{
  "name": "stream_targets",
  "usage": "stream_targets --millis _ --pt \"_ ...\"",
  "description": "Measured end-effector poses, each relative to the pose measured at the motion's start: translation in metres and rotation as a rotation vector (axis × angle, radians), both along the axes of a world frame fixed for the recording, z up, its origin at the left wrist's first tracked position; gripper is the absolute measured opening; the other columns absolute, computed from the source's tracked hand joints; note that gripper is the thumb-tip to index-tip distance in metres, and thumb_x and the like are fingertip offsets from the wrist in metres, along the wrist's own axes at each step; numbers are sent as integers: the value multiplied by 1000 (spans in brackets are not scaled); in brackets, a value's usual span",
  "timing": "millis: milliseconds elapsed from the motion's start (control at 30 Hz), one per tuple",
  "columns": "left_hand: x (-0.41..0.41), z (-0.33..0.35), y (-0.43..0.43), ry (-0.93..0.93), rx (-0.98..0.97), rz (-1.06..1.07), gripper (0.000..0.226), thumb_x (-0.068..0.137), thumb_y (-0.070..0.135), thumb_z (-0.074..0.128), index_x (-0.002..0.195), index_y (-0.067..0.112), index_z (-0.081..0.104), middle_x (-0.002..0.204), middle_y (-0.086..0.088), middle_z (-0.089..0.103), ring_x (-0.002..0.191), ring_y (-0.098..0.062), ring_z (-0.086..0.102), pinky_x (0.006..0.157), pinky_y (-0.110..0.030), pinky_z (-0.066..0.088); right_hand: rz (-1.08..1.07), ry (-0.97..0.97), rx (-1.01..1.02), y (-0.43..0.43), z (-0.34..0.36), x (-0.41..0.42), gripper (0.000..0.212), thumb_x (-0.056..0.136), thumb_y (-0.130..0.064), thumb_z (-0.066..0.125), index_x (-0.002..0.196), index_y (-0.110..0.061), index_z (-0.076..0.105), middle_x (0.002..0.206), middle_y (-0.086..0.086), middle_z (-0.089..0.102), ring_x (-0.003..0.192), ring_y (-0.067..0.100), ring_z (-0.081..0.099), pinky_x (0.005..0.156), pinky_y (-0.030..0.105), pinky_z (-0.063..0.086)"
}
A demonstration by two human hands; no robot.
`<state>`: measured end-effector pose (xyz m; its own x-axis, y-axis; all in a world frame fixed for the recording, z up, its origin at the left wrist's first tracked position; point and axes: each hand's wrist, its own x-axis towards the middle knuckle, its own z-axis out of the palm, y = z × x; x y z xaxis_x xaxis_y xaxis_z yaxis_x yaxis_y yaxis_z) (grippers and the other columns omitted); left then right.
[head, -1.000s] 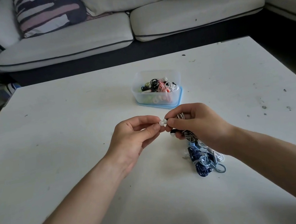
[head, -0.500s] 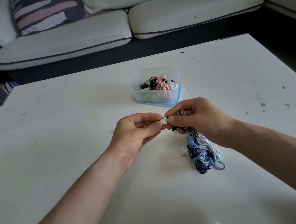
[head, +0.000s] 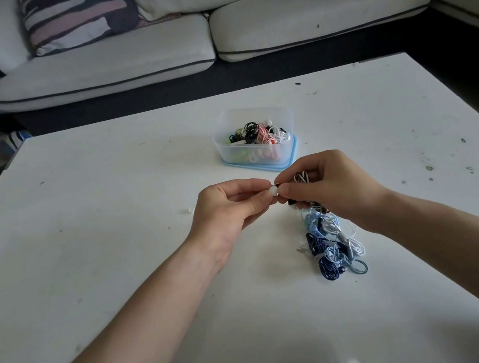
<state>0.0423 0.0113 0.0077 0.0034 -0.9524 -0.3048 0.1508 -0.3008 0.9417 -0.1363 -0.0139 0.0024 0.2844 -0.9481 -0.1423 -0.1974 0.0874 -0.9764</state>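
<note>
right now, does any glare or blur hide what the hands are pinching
Head view: no; the white piece between left hand and right hand is sharp; a glare spot on the table lies near the bottom edge; the top right corner is blurred.

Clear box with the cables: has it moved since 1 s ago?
No. The clear box keeps its place against the far edge of the table; only the view has shifted slightly.

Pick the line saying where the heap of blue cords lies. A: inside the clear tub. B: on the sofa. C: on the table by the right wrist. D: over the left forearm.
C: the heap of blue cords lies on the table by the wrist of the right hand, apart from the clear tub; that hand and the left hand pinch a white bud.
</note>
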Motion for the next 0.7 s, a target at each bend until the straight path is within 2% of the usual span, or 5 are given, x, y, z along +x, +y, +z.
stream_targets --millis 133,267,400,600,700 --pt "2 0 -2 29 -26 -36 25 57 13 79 82 10 73 81 -14 76 83 -22 75 68 -18 54 65 -18 42 -4 2 -5 7 89 -8 71 93 -7 77 79 11 75 60 12 61 57 20 48" --pt "1 -2 -3 8 -33 -45 22 62 10 80 83 10 73 81 -13 76 83 -22 75 68 -18 54 46 -25 40 -4 1 -5 6 89 -7 72 92 -7 77 78 11 74 59 12 61 58 20 48" --pt "1 -3 -3 -15 -32 -37 17 67 8 80 82 11 73 82 -14 76 84 -22 75 70 -19 54 10 3 0 -3 0 -2 3 85 -12 76 87 -12 77 78 11 75 67 18 64 68 31 54" --pt "1 -2 -5 -7 -39 -50 24 61 11 81 84 10 73 82 -14 76 84 -24 75 75 -22 56 60 -17 40 -4 3 -6 6 88 -8 72 92 -9 78 79 12 75 61 13 61 58 20 48" --pt "1 -4 -4 -28 -27 -59 19 69 6 80 86 9 74 84 -15 76 85 -24 75 72 -20 55 74 -3 34 -4 2 -7 5 87 -8 74 90 -9 78 79 11 75 65 15 61 61 22 50"
